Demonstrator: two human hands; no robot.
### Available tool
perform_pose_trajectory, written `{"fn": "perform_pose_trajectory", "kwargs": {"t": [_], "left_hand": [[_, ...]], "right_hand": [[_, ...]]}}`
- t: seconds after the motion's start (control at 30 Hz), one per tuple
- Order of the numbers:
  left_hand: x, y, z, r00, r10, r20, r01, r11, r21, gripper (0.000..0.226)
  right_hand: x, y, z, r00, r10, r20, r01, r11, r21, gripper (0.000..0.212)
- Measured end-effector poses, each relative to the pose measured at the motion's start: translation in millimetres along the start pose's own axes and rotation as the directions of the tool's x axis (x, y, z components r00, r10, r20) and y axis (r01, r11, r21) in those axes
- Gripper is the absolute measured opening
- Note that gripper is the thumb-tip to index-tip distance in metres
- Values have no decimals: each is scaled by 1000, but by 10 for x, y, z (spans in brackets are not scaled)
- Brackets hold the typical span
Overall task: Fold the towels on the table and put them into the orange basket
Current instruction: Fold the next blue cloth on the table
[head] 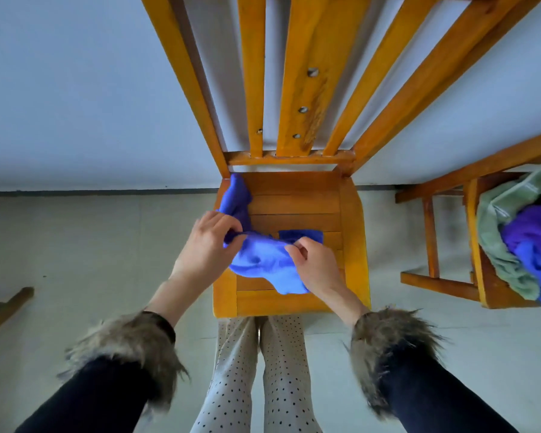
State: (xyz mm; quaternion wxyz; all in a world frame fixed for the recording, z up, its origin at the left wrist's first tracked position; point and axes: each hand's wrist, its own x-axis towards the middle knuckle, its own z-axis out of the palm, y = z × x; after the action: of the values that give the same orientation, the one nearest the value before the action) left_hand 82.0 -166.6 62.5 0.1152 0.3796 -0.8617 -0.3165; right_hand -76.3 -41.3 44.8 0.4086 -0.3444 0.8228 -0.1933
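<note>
There is one view only — a wide-angle camera worn on the person's head, looking forward and steeply down. It sits close above the slatted orange-yellow wooden chair seat, which fills the middle of the frame, with both forearms reaching in from the bottom corners. The lens bends straight lines — the chair's back slats fan outward toward the top edge. A second wooden chair is cut off at the right edge.

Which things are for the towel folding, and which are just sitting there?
For the job: blue towel held by both hands, left and right; towel pile on the right; chair seat used for folding.

Just there: stick on the floor, wall.
</note>
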Motion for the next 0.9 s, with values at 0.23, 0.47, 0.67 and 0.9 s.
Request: {"fn": "perform_pose_trajectory", "kwargs": {"t": [0.23,0.47,0.67,0.9], "left_hand": [[66,696,-1230,990,-133,-49,124,980,-159,7],[-97,1362,-2503,959,-102,-266,54,982,-183,17],[-767,1669,-3142,867,-187,-462,101,973,-205,17],[-1882,1777,-3603,638,-285,-715,161,958,-238,16]], "right_hand": [[-458,-933,-777,956,-248,-155,235,967,-99,24],[-937,-2025,-1469,848,-471,-243,443,881,-166,32],[-1310,-2674,-1527,771,-629,-96,606,772,-191,19],[-1794,-3322,-1177,673,-738,50,730,652,-205,34]]}}
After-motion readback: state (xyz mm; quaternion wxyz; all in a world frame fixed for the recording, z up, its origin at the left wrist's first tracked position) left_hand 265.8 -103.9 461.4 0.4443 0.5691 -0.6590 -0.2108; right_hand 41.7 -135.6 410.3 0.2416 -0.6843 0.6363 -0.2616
